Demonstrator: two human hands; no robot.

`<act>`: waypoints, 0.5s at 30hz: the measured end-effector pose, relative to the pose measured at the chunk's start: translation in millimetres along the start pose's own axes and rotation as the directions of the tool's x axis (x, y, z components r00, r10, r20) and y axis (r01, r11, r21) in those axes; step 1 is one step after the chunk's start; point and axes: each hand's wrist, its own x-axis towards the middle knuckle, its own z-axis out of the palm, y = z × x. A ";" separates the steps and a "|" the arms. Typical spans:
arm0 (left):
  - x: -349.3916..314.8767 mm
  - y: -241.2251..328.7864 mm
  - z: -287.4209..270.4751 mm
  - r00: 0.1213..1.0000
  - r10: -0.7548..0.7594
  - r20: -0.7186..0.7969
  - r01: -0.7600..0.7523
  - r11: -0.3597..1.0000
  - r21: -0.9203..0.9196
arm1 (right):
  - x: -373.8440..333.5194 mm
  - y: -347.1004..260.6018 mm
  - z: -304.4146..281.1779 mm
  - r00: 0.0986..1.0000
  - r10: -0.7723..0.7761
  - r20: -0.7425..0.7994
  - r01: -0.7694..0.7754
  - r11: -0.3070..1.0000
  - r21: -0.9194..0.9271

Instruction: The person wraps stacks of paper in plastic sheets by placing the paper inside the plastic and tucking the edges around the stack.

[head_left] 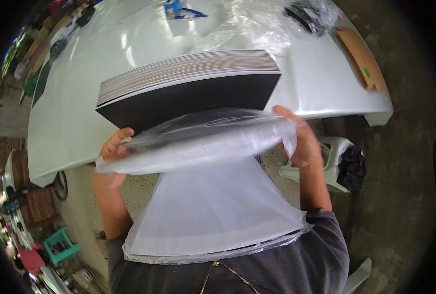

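A clear plastic bag (218, 206) stretches between my hands and my chest, its end toward me resting against my dark shirt. My left hand (114, 154) is closed on the left side of its upper edge, and my right hand (303, 142) grips the right side. The plastic between the hands is bunched and blurred. Just beyond it stands a thick stack of thin boards (193, 76), with pale layered edges on top and a black face (188, 98) toward me. The plastic overlaps the lower part of that face; whether the stack enters the bag I cannot tell.
The stack is on a large pale table (66, 132). A blue tool (176, 10), crumpled clear plastic (257, 29) and brown cardboard (357, 56) lie farther back. A white stool (325, 161) with a black bag (351, 169) is at right, a green stool (61, 245) at lower left.
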 end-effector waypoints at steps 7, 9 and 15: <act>-8.6 -97.2 -36.7 0.879 -0.227 -0.419 0.191 0.973 -0.127 | 7.3 101.8 -98.1 0.946 0.297 0.129 -0.318 0.925 0.207; -12.0 -109.9 -42.6 0.876 -0.263 -0.403 0.235 0.965 -0.119 | 4.5 105.4 -98.5 0.946 0.324 -0.018 -0.322 0.943 0.082; -38.7 -92.3 -72.8 0.993 0.024 0.113 -0.002 0.982 -0.190 | -20.9 68.5 -80.1 0.986 -0.032 0.164 0.025 0.999 0.043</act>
